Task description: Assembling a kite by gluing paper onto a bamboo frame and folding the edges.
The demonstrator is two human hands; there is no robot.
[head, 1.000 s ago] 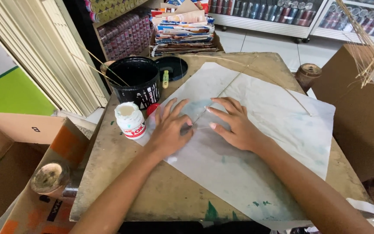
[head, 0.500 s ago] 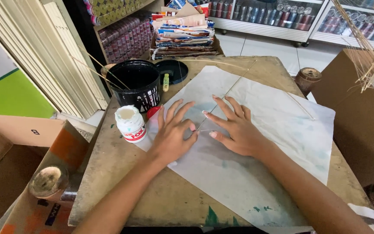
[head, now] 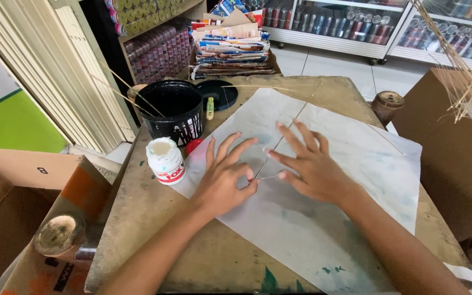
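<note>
Nearby, sticks (head: 132,93) in black bucket (head: 176,112)

Black bucket (head: 176,111), white glue bottle (head: 165,160), stacked magazines (head: 230,46).

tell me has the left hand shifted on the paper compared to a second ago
Yes, slightly. The left hand has slid down the white paper toward the person, away from the black bucket.

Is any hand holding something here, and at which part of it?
Neither grips anything. The left hand and right hand press flat on the white paper sheet, fingertips beside the thin stick near its middle.
</note>
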